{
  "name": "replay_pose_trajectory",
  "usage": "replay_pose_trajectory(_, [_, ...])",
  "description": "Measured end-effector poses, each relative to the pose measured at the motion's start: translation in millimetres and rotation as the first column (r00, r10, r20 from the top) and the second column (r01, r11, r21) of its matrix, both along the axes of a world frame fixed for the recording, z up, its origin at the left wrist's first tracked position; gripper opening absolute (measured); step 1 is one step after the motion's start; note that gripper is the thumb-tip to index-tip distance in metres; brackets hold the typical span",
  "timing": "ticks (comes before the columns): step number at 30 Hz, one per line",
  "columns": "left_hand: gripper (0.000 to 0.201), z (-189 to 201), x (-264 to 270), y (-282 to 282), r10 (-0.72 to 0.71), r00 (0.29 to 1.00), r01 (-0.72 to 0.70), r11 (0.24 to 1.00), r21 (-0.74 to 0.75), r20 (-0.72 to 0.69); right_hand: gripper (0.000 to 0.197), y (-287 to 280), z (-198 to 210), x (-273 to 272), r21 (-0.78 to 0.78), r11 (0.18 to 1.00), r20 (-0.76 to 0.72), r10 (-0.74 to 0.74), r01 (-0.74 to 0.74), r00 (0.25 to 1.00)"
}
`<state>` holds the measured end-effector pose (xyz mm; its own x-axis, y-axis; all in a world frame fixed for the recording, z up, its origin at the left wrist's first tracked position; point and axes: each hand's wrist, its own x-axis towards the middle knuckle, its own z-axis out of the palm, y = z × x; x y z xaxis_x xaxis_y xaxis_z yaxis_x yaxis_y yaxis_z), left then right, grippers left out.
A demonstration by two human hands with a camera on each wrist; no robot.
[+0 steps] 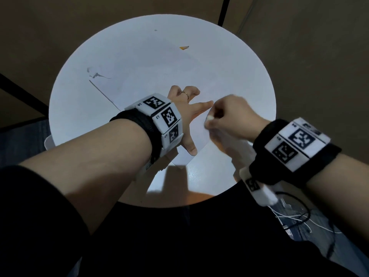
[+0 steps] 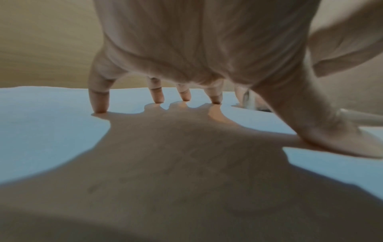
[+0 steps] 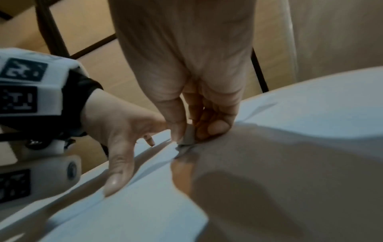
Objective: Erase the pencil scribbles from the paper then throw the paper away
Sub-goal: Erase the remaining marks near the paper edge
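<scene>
A white sheet of paper (image 1: 151, 80) lies on the round white table (image 1: 79, 116); faint grey marks show on it. My left hand (image 1: 187, 108) is spread on the paper, fingertips (image 2: 99, 108) and thumb pressing it down. My right hand (image 1: 225, 118), blurred, pinches a small white eraser (image 1: 209, 117) between thumb and fingers just right of the left index finger. In the right wrist view the eraser (image 3: 188, 135) touches the paper (image 3: 145, 204) near its right edge. In the left wrist view the paper (image 2: 41, 131) lies under the hand's shadow.
A short orange pencil stub (image 1: 184, 47) lies at the far right of the paper. Dark smudges (image 1: 95, 73) mark the table at the left. Cables (image 1: 295, 214) trail on the floor at the lower right. A brown floor surrounds the table.
</scene>
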<state>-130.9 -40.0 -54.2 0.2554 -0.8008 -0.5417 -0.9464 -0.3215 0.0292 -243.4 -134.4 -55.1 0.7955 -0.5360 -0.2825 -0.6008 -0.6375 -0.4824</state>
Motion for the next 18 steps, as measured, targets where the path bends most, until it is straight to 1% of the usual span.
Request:
replay_pose_trajectory(1, [0.124, 0, 0, 0, 0.001, 1.000, -0.001, 1.000, -0.001, -0.003, 0.009, 3, 0, -2, 0.037, 0.999, -0.019, 0.033, -0.032, 0.999])
replay_pose_trajectory(2, [0.124, 0, 0, 0, 0.002, 1.000, -0.002, 1.000, 0.006, -0.006, 0.009, 0, 1, -3, 0.054, 0.998, -0.029, 0.025, -0.024, 0.999])
replay_pose_trajectory(5, [0.124, 1, 0, -1, 0.008, 1.000, -0.008, 1.000, 0.027, -0.005, 0.016, -28, 8, 0, -0.002, 0.993, 0.002, -0.121, 0.121, 0.993])
replay_pose_trajectory(6, [0.123, 2, 0, -1, 0.009, 1.000, -0.009, 1.000, 0.025, -0.007, 0.018, -31, 9, 1, -0.016, 0.989, 0.014, -0.146, 0.147, 0.989])
replay_pose_trajectory(7, [0.123, 2, 0, -1, 0.011, 1.000, -0.011, 1.000, 0.021, -0.011, 0.018, -27, 8, 3, -0.025, 0.991, 0.013, -0.134, 0.134, 0.991])
replay_pose_trajectory(10, [0.122, 1, 0, -1, 0.009, 1.000, -0.009, 1.000, 0.004, -0.021, 0.018, -5, -1, 3, -0.016, 1.000, -0.027, 0.013, -0.014, 1.000])
replay_pose_trajectory(11, [0.122, 1, 0, 0, 0.009, 1.000, -0.009, 1.000, 0.009, -0.024, 0.018, -6, 0, 2, -0.005, 1.000, -0.027, 0.014, -0.015, 1.000])
replay_pose_trajectory(13, [0.123, 1, 0, -1, 0.010, 1.000, -0.009, 1.000, 0.026, -0.021, 0.016, -22, 5, 2, -0.012, 0.997, -0.012, -0.073, 0.073, 0.997])
replay_pose_trajectory(15, [0.124, 2, 0, -1, 0.004, 1.000, -0.004, 0.999, 0.032, -0.012, 0.012, -36, 12, 3, -0.058, 0.985, 0.017, -0.164, 0.165, 0.986])
replay_pose_trajectory(16, [0.124, 3, 0, -1, 0.002, 1.000, -0.002, 1.000, 0.028, -0.011, 0.012, -37, 12, 3, -0.059, 0.982, 0.036, -0.178, 0.180, 0.983])
replay_pose_trajectory(17, [0.124, 2, 1, -1, 0.003, 1.000, -0.002, 1.000, 0.022, -0.014, 0.013, -33, 11, 3, -0.027, 0.986, 0.044, -0.162, 0.163, 0.986])
replay_pose_trajectory(18, [0.124, 1, 2, -1, 0.003, 1.000, -0.002, 1.000, 0.017, -0.019, 0.014, -24, 8, 3, 0.017, 0.993, 0.032, -0.115, 0.114, 0.993])
